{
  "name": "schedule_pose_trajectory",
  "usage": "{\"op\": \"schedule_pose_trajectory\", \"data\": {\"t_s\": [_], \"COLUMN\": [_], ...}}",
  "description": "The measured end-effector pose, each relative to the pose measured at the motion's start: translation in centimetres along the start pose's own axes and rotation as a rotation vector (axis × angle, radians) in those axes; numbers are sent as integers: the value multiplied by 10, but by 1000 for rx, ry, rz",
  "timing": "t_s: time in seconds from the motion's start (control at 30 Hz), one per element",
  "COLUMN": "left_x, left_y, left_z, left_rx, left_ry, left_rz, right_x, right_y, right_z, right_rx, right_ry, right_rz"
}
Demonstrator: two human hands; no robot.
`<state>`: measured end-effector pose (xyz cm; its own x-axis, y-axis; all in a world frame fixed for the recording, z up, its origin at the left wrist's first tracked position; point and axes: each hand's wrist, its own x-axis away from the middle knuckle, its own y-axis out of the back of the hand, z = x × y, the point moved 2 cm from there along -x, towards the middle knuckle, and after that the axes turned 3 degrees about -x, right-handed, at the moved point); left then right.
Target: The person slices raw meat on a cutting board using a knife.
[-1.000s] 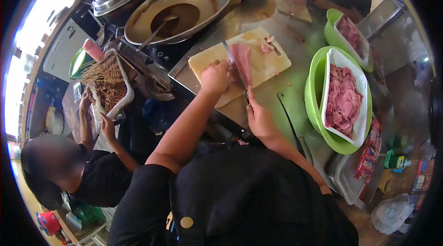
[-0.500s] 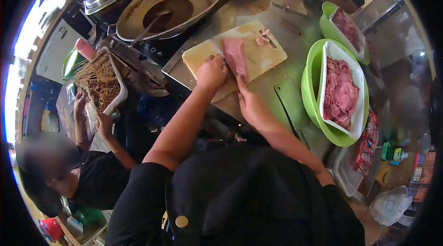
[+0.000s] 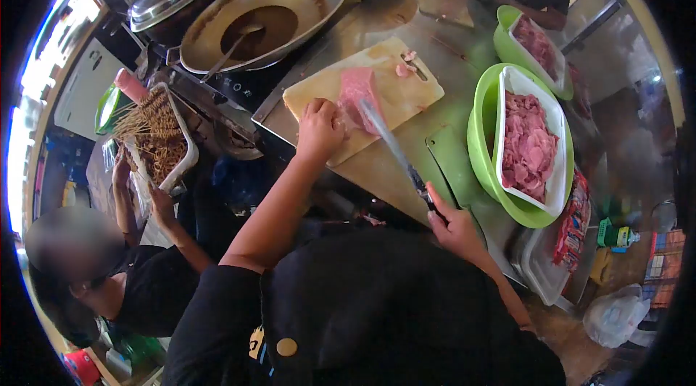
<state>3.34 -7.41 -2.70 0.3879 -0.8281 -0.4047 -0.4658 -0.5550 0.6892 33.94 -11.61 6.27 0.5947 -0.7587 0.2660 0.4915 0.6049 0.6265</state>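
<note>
A thick piece of raw pink meat (image 3: 357, 89) lies on a worn yellowish cutting board (image 3: 406, 107). My left hand (image 3: 321, 127) has its fingers curled against the meat's near-left side, where a thin flap of meat shows by the fingertips. A long knife (image 3: 395, 145) is gripped by its dark handle in my right hand (image 3: 455, 226), which is beyond the board's near edge. The blade points up and left, its tip over the meat's right side. Small pale scraps (image 3: 407, 65) lie near the board's handle slot.
Right of the board, a green basin (image 3: 478, 154) bears a white tray of sliced meat (image 3: 533, 143). A flat green tool (image 3: 458, 158) lies nearer. A wok with dark sauce (image 3: 264, 27) stands at upper left. Left, a co-worker handles a tray of skewers (image 3: 165, 125); another person works across.
My right hand has drawn back toward me and right, bringing the knife off the meat's left side. The meat has shifted, and my left hand has moved slightly left and down.
</note>
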Motion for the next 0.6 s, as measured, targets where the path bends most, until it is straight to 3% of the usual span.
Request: {"op": "schedule_pose_trajectory", "data": {"t_s": [0.03, 0.13, 0.23, 0.33, 0.43, 0.53, 0.6], "left_x": [1, -5, -17, -27, -34, -35, -33], "left_y": [1, 3, -1, 3, 14, 4, -9], "left_z": [0, -5, -3, -13, -26, -16, -4], "left_rx": [-7, -83, -245, -219, -271, -386, -416], "left_ry": [-18, 58, 99, 312, 333, 213, 122], "left_rz": [4, 128, 283, 393, 554, 659, 586], "right_x": [-2, -23, -40, -56, -65, -73, -82], "right_y": [0, -17, -29, -39, -47, -51, -56], "right_z": [4, -1, 7, 5, -1, -1, -2], "right_rx": [3, -43, -103, -144, -134, -84, -37], "right_ry": [-22, 232, 211, 255, 220, 127, 157], "right_rz": [-26, -118, -153, -171, -139, -59, -80]}}
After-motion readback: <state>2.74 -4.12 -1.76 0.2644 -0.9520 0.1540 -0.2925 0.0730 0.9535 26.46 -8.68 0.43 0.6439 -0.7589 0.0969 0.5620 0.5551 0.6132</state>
